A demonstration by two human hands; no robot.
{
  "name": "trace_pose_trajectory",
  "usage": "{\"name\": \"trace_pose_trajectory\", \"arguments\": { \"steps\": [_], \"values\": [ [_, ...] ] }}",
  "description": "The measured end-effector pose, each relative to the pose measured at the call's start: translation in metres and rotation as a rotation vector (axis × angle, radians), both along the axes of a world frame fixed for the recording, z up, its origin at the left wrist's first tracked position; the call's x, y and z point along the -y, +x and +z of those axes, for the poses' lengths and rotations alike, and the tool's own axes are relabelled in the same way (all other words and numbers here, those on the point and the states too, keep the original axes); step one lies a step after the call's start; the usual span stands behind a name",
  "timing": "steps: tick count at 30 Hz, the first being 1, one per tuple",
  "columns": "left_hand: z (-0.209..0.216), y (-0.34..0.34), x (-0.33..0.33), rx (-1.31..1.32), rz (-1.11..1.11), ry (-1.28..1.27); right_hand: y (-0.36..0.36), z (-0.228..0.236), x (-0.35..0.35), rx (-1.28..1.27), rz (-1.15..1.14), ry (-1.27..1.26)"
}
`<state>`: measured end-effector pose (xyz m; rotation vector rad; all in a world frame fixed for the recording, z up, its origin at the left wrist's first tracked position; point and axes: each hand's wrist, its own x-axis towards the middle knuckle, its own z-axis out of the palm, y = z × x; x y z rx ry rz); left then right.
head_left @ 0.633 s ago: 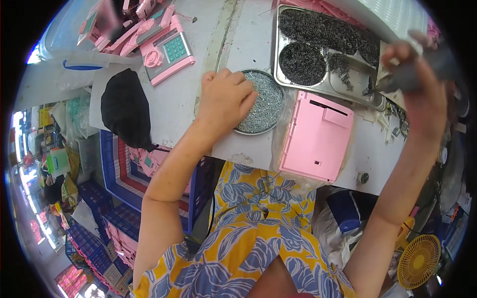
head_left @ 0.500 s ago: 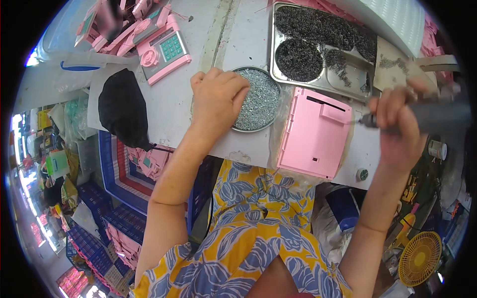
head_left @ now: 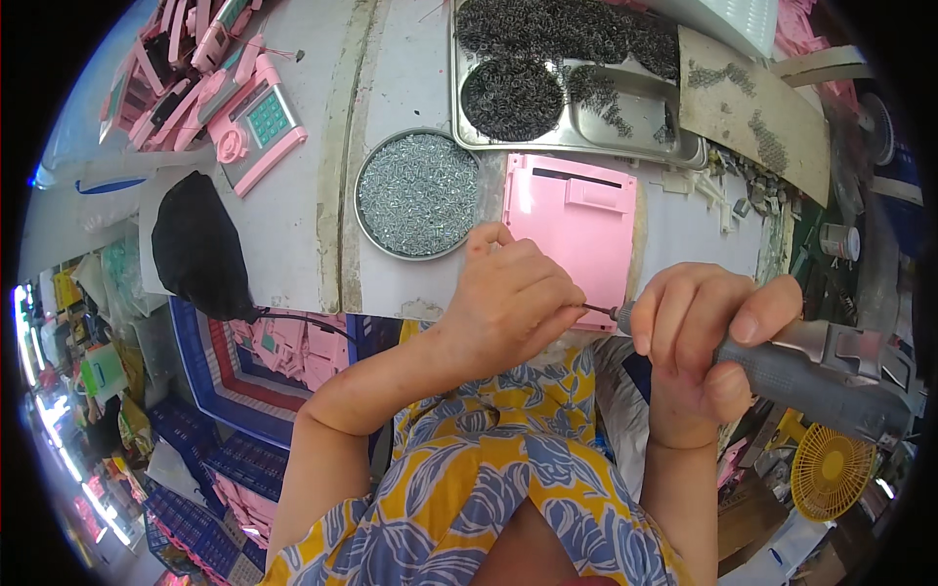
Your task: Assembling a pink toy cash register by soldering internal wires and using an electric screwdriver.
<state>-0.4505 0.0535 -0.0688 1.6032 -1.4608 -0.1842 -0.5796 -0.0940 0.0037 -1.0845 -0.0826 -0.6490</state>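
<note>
My right hand [head_left: 694, 342] is wrapped round a grey electric screwdriver [head_left: 831, 376], its thin bit pointing left. At the bit's tip, the thumb and forefinger of my left hand [head_left: 513, 298] are pinched together; whatever they hold is too small or hidden. Both hands are over the near part of a flat pink plastic case panel [head_left: 567, 230], which has a dark slot along its far edge. Left of the panel, a round metal dish [head_left: 358, 210] is full of small silvery screws [head_left: 415, 190].
Behind the panel lies a steel compartment tray [head_left: 625, 142] with dark coil springs [head_left: 513, 98]. Pink keypad casings [head_left: 249, 127] pile up at far left, near a black cloth-like bundle [head_left: 200, 244]. A blue crate [head_left: 210, 376] of pink parts sits below the table edge.
My left hand has left the screw dish and come right, over the panel's near part. The screwdriver has moved down and left until its bit meets my left fingertips. The view has shifted right.
</note>
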Motion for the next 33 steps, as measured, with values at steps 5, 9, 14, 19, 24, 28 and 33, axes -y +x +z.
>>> {"name": "trace_pose_trajectory", "arguments": {
  "steps": [5,9,14,19,24,28,33],
  "values": [
    [0.007,-0.007,0.006,0.059,-0.066,0.014,-0.011,-0.002,0.0,-0.022,-0.024,-0.055],
    [-0.004,-0.017,0.016,-0.03,-0.077,-0.033,-0.038,-0.004,0.002,-0.096,-0.121,-0.077],
    [-0.011,-0.021,0.021,-0.039,-0.072,0.117,-0.054,-0.025,-0.006,-0.182,-0.162,-0.08],
    [-0.008,-0.016,0.019,-0.04,-0.166,0.166,-0.051,-0.035,-0.005,-0.21,-0.105,-0.248],
    [-0.006,-0.017,0.016,-0.056,-0.188,0.208,-0.045,-0.044,-0.003,-0.136,-0.096,-0.377],
    [-0.006,-0.034,0.01,-0.057,-0.192,0.133,-0.043,-0.017,0.001,-0.036,-0.102,-0.105],
    [-0.008,-0.039,0.017,-0.138,-0.118,0.054,-0.038,-0.003,0.01,0.044,-0.08,-0.105]
  ]
}}
